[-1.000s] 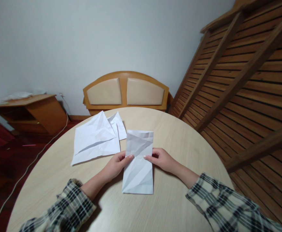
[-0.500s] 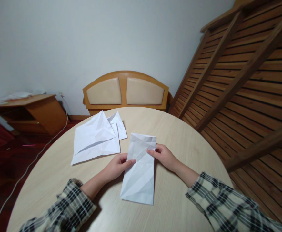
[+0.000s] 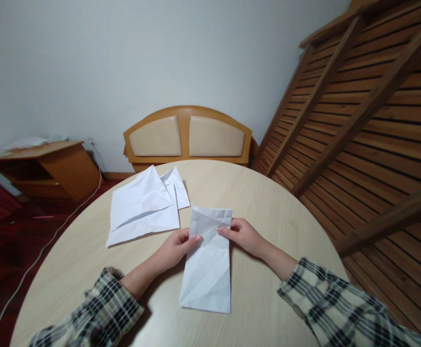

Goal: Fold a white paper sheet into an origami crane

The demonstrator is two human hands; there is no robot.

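A creased white sheet of paper (image 3: 206, 270), folded into a long rectangle, is held between my two hands over the round table. My left hand (image 3: 177, 246) grips its left edge, thumb on top and fingers behind. On the opposite edge, a little higher up, my right hand (image 3: 244, 235) pinches the paper the same way. The fingers behind the sheet are mostly hidden. Left of the held paper lie more creased white papers (image 3: 141, 205), overlapping each other on the table.
The round pale wood table (image 3: 268, 299) fills the foreground. Behind it stands a wooden headboard (image 3: 184, 137) with cream panels. A slatted wooden frame (image 3: 369, 120) leans on the right. At the left are a low desk (image 3: 66, 168) and a white cable (image 3: 57, 233) on the floor.
The top edge of the folded paper has tipped down and slightly left, and its lower edge sits a bit nearer me. Both hands keep their hold, barely shifted. The other papers are unmoved.
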